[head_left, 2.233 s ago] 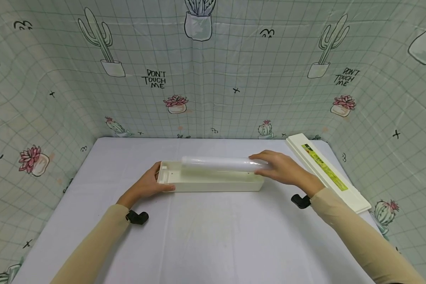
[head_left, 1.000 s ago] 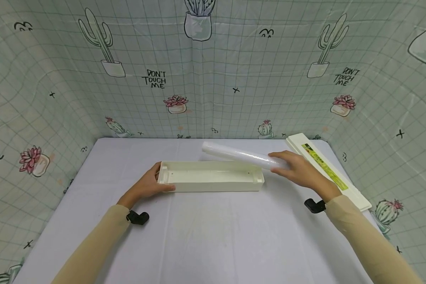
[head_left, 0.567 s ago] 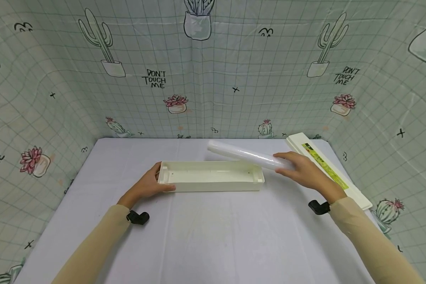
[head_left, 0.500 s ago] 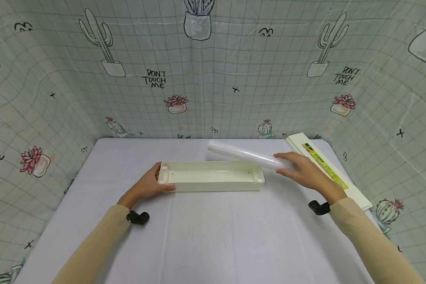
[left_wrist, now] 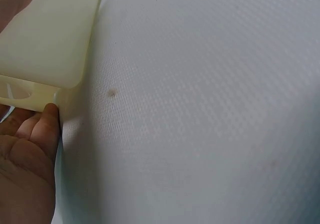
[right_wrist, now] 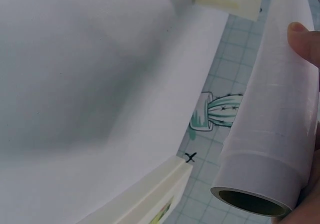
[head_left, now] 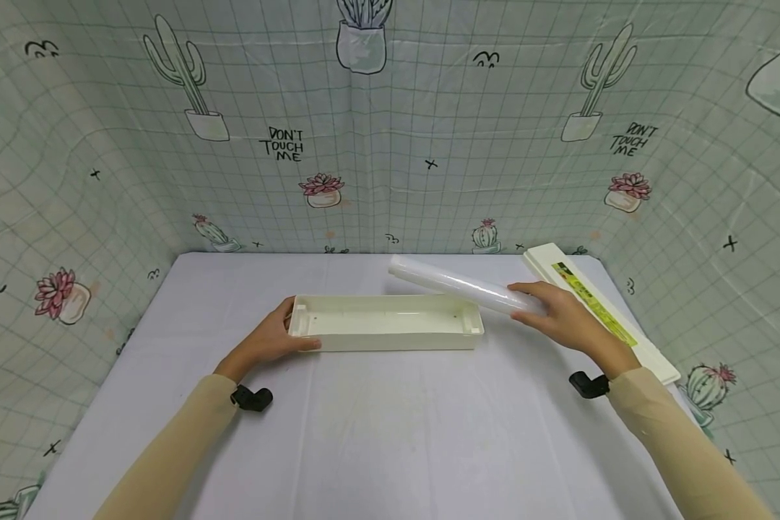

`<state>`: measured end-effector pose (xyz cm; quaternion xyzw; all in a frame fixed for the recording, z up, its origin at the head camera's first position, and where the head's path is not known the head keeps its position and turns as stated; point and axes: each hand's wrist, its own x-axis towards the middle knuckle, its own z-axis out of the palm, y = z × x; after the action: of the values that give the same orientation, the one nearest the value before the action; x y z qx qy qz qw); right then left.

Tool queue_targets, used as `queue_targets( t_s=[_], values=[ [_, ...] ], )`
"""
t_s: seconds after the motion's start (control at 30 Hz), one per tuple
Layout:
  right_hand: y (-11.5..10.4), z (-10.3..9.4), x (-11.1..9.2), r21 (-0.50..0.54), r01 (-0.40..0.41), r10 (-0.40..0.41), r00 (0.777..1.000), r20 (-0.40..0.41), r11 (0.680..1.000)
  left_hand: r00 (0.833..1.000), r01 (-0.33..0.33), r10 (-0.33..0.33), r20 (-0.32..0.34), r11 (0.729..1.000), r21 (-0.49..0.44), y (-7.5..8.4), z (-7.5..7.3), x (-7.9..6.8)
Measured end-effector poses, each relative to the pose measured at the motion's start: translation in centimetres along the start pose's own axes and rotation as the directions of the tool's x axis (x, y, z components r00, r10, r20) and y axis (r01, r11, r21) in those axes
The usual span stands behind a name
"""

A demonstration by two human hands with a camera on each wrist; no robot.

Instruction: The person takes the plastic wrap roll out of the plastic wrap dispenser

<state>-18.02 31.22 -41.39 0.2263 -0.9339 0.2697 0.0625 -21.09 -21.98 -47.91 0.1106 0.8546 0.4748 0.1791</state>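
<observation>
A roll of plastic wrap (head_left: 458, 280) hangs tilted in the head view, its left end higher and farther back. My right hand (head_left: 562, 318) grips its right end between thumb and fingers. The right wrist view shows the hollow core of the roll (right_wrist: 275, 109) and my thumb on the film. In front of the roll lies a long cream box (head_left: 386, 341), open at the top, with nothing inside it. My left hand (head_left: 269, 336) holds the box's left end, thumb along the front wall and fingers at the end wall.
A long cream lid (head_left: 614, 347) with a yellow label lies slantwise along the table's right edge, just beyond my right forearm. The table (head_left: 377, 433) has a white cover. Behind and at both sides hangs a cactus-print curtain (head_left: 396, 144).
My right hand has moved the roll from above the box rightward and back, tilting it with the left end up. Lately it drifts only slightly right. My left hand and the box stay put.
</observation>
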Motion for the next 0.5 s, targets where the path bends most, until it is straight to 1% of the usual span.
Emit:
queue_targets(
  t_s=[0.3,0.5],
  values=[
    [0.58,-0.17,-0.43,0.007,-0.050,0.050,0.999,0.007,0.999,1.000,0.000,0.000,-0.004,1.000,-0.004,-0.01,0.01,-0.04],
    [0.79,-0.39,-0.85,0.004,-0.079,0.079,0.997,0.012,0.997,1.000,-0.018,0.018,-0.004,1.000,-0.003,0.02,0.07,-0.09]
  ],
)
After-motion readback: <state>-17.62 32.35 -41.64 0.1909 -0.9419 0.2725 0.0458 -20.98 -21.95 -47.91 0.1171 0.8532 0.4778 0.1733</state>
